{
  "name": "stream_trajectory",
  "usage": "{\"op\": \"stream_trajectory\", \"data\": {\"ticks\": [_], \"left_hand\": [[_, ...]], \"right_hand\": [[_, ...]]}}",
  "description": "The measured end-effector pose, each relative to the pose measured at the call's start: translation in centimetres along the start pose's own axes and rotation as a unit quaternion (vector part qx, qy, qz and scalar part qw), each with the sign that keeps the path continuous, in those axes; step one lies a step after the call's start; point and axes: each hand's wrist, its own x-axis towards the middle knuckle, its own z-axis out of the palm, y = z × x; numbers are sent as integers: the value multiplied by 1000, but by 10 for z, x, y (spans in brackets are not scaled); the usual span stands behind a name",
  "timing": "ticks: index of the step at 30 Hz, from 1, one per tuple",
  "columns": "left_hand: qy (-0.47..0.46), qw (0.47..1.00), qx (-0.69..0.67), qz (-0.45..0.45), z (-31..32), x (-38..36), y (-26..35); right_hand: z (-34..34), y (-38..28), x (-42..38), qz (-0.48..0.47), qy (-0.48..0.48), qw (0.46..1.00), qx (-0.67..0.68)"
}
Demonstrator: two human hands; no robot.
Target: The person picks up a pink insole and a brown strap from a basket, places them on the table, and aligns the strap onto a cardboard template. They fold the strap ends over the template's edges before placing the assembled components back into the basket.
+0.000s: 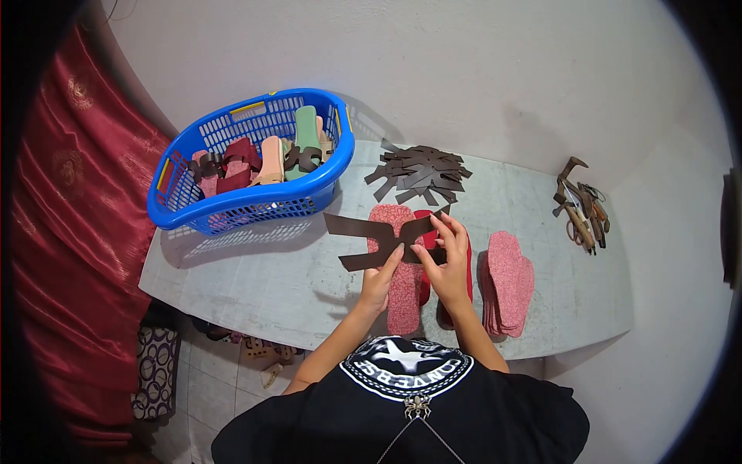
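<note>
Centrally, one dark brown strap [403, 239]: flat, roughly H-shaped, ends splayed, above the upper part of a pink textured sole [403, 303]; contact between the two, impossible to tell. Left hand [377, 288]: pinching the lower edge near the middle, thumb on top. Right hand [450, 264]: thumb near the middle, fingers bent over the right-hand side. Both hands closed on the strap, thumb tips just beside each other. Right of the sole, partly hidden under the right hand: red pieces [424, 289]. Farther right: a fanned stack of pink soles [506, 282]. Beyond the strap, toward the pale wall [479, 77]: a loose heap of dark strips [421, 172]. Back left: one blue basket [347, 143], openwork sides; inside, sandals [306, 124] in green, peach, pink and dark red. Back right: hand tools [583, 220] in a cluster, including a hammer [570, 167]. Beneath all: a grey table [232, 298]. Far left: a shiny red curtain [85, 232]. Nearest: a black shirt [301, 425], with spider pendant [417, 406].
</note>
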Motion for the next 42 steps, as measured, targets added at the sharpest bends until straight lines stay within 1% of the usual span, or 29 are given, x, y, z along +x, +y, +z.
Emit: {"op": "stream_trajectory", "data": {"ticks": [10, 15, 19, 21, 24, 25, 26, 27, 28, 29, 30, 31, 32, 33, 34, 36, 37, 38, 39, 41, 42], "left_hand": [[8, 1000, 21, 7, 1, -2, -1], [17, 1000, 7, 5, -2, -2, -6], [25, 1000, 6, 9, -1, -2, -6], [13, 999, 6, 34, -1, -3, -6], [-6, 997, 43, 61, -1, -3, -5], [-5, 997, 43, 61, -3, -3, -4], [-24, 994, 86, 68, -5, -3, -3], [-43, 988, 129, 74, -8, -3, -2], [-43, 988, 129, 74, -11, -3, 0], [-67, 979, 168, 98, -14, -3, 2], [-91, 967, 206, 122, -17, -3, 4], [-91, 967, 206, 122, -18, -2, 5], [-97, 957, 224, 157, -20, -1, 6], [-102, 946, 242, 191, -21, -1, 7], [-101, 946, 242, 190, -23, -2, 9], [-85, 963, 227, 119, -25, -6, 13], [-85, 963, 227, 118, -25, -1, 16], [-180, 941, 223, 182, -25, 9, 20], [-272, 906, 216, 243, -25, 15, 23], [-268, 908, 220, 236, -25, 18, 27], [-266, 899, 241, 249, -24, 18, 30]], "right_hand": [[-3, 1, 1, -13, 1, 1000, -3], [-2, 1, -1, -6, -2, 1000, 6], [-5, -3, -1, -8, -2, 1000, -27], [-7, -4, -1, -12, 0, 999, -46], [-9, -5, 0, -9, -5, 1000, -14], [-11, -6, 1, 2, -7, 1000, 23], [-12, -7, 1, 12, -8, 998, 60], [-14, -8, 1, 13, -8, 998, 60], [-16, -8, 1, 36, -15, 993, 111], [-17, -9, 1, 59, -21, 985, 162], [-18, -8, 1, 60, -21, 985, 162], [-19, -8, 1, 70, -28, 973, 219], [-19, -7, 0, 81, -36, 957, 276], [-21, -8, 0, 82, -37, 957, 276], [-23, -9, 1, 73, -53, 956, 279], [-28, -14, 1, 64, -69, 955, 281], [-31, -18, 2, 55, -92, 952, 286], [-34, -20, 2, 46, -115, 948, 292], [-35, -20, 2, 46, -115, 948, 292], [-39, -20, 0, 18, -165, 941, 294], [-39, -24, -2, 23, -161, 938, 305]]}}
